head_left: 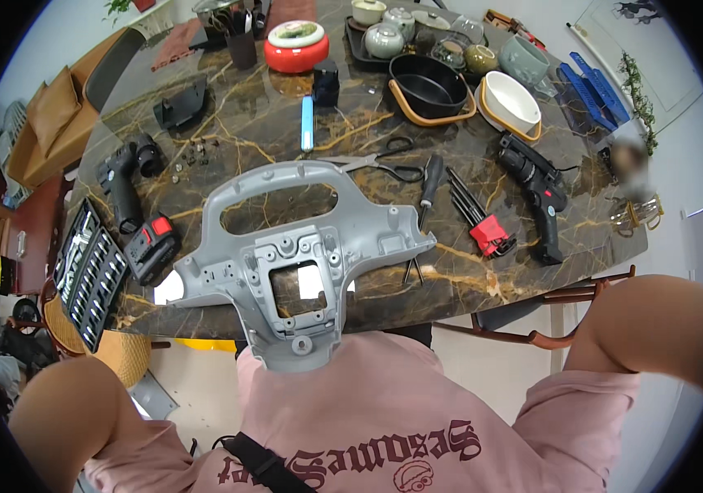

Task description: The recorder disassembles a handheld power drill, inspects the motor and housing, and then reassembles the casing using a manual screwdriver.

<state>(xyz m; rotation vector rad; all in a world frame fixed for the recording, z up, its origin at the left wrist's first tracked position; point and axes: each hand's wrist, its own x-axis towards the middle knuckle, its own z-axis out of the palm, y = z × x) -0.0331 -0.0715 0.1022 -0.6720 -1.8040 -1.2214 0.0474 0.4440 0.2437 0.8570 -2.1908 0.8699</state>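
Neither of my hands shows; only my bent left arm [64, 411] at the lower left and my right arm [655, 329] at the lower right are in the picture. Between them, a grey plastic housing [285, 238] lies on the dark marble table at its near edge, ribbed inner side up. It has a loop-shaped opening at the far end and a square one in the middle. Right of it lie a screwdriver [430, 182], scissors [376, 160] and hex keys [470, 205] in a red holder. Farther right rests a black power drill [539, 193].
At left are a second power tool [125, 189], a battery pack [152, 246], a socket set [88, 271] and small loose screws [195, 153]. A light-blue cutter [308, 123], red pot [296, 49], black pan [428, 86] and white dish [511, 97] stand farther back. A wooden chair [524, 333] is at right.
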